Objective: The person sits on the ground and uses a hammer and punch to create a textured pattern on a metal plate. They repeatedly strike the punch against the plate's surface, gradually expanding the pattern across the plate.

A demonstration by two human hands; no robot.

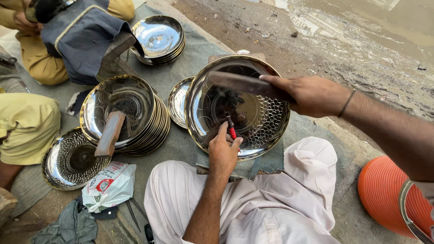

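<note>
Outdoors, a grey mat (pixel 190 58) lies on muddy ground (pixel 343 36). The left hand (pixel 222 151) pinches a punch (pixel 231 129) on a steel plate (pixel 260 122); the right hand (pixel 312 95) grips a hammer (pixel 244 83). A plate stack (pixel 149 122) stands near

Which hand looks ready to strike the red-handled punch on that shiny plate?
The right hand, probably: it grips the hammer raised over the plate. The left hand is busy holding the punch upright on the plate.
</note>
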